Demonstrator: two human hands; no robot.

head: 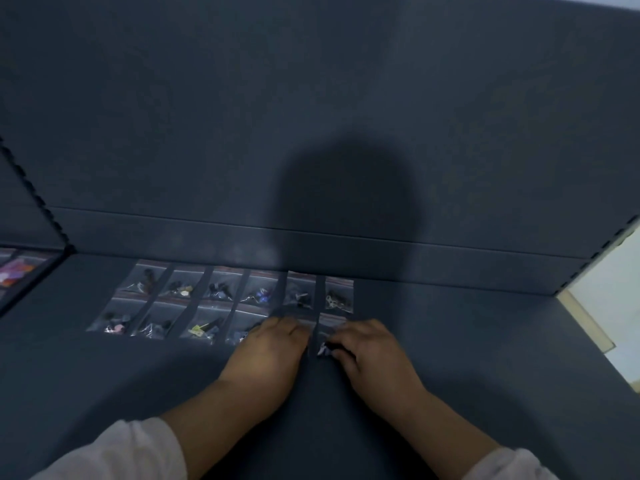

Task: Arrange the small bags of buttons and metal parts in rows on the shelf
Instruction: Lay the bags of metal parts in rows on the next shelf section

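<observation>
- Head view: a dark shelf (pixel 450 341) carries small clear bags in two rows, left of its middle and close to its back edge.
- The back row (pixel 239 289) has six bags side by side, each with small dark or metal pieces inside.
- The front row (pixel 166 323) lies just in front of it, with four bags in plain sight from its left end.
- The left hand (pixel 273 344) lies palm down over the fifth place in the front row. Its fingers are bent onto the plastic, but I cannot tell whether they grasp it.
- The right hand (pixel 372 348) is at the row's right end, fingers and thumb curled onto the end bag (pixel 325 336) and pinching its near right side.
- Pale sleeves (pixel 131 452) cover both forearms.
- A head's shadow (pixel 346 202) falls on the back wall (pixel 311 98).
- More bright packets (pixel 17 271) lie past the shelf's left edge.
</observation>
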